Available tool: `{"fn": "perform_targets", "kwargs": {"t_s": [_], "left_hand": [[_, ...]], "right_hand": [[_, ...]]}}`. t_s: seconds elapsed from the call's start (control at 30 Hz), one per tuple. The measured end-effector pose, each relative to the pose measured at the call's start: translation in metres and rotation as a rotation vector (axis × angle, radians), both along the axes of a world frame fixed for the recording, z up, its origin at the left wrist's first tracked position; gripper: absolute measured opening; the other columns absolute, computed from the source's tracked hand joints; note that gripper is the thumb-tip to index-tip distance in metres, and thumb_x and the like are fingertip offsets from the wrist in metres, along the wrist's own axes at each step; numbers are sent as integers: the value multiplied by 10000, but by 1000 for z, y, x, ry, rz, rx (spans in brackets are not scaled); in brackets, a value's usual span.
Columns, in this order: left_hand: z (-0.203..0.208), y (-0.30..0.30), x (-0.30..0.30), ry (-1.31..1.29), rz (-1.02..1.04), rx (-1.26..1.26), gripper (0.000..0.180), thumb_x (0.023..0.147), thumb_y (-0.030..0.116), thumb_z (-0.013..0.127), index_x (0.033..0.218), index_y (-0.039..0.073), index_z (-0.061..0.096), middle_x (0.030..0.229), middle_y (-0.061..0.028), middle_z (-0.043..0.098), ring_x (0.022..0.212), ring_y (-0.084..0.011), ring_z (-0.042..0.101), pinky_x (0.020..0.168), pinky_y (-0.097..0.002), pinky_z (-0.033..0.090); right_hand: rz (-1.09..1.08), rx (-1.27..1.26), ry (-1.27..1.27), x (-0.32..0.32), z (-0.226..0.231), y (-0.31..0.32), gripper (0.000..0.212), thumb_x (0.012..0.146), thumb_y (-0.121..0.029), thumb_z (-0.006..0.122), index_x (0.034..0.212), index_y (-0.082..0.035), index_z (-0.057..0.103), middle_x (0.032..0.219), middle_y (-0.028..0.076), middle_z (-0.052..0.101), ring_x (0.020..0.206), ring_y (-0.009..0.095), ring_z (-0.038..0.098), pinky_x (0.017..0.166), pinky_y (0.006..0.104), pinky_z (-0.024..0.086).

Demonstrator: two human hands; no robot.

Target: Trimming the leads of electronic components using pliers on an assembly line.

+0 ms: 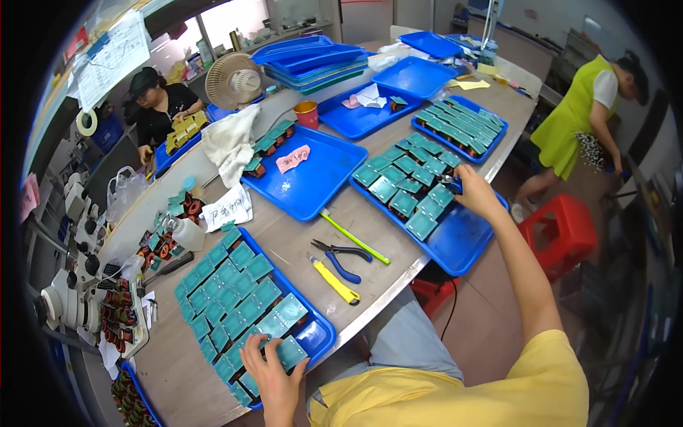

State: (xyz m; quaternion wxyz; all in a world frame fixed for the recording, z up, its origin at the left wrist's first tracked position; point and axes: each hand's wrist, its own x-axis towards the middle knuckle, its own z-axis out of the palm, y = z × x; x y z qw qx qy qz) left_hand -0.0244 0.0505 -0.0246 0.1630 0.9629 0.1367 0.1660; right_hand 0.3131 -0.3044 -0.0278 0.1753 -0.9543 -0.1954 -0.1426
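Note:
At the lower middle, my left hand has its thumb and fingers curled round the edges of a green circuit board. This board lies at the near corner of a blue tray filled with rows of similar boards. My right hand reaches to a second blue tray on the right, its fingers closed round a small dark-and-blue object whose kind I cannot make out. Green boards cover much of that tray. Dark pliers with blue handles and a yellow utility knife lie between the trays.
A green stick lies beyond the pliers. Farther back are a blue tray with a pink note, a red cup and stacked trays. A microscope stands left. Two people are nearby; a red stool stands right.

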Motion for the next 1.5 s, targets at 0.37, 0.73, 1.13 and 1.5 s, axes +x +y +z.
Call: {"fn": "perform_targets", "kwargs": {"t_s": [0.37,0.73,1.13,1.5], "left_hand": [[-3,2,-2,-8,-15,-14,575,506,74,809,985,29,493,1155,-154,384,1123,-362,364,950,-444,295],[-4,2,0,-20,10,16,573,502,71,811,977,27,494,1155,-156,383,1118,-362,364,942,-445,298],[-6,2,-1,-31,-15,-4,575,507,84,809,981,39,487,1151,-149,386,1131,-370,355,967,-466,273],[8,5,-9,-77,15,6,554,479,125,826,937,58,522,1133,-121,427,1186,-354,338,996,-492,246]], "right_hand": [[-10,340,-25,-27,-12,5,357,664,41,614,989,-6,474,947,192,563,927,358,552,795,383,439],[95,376,-42,-23,-9,1,393,647,94,506,1031,9,518,1051,182,564,1021,340,543,880,362,435],[-334,389,219,28,-20,-39,515,666,-221,704,1079,51,558,716,162,641,586,222,631,586,318,502],[-213,618,-38,1,-10,-15,297,799,-150,562,1018,51,576,794,155,648,665,185,642,558,276,491]]}}
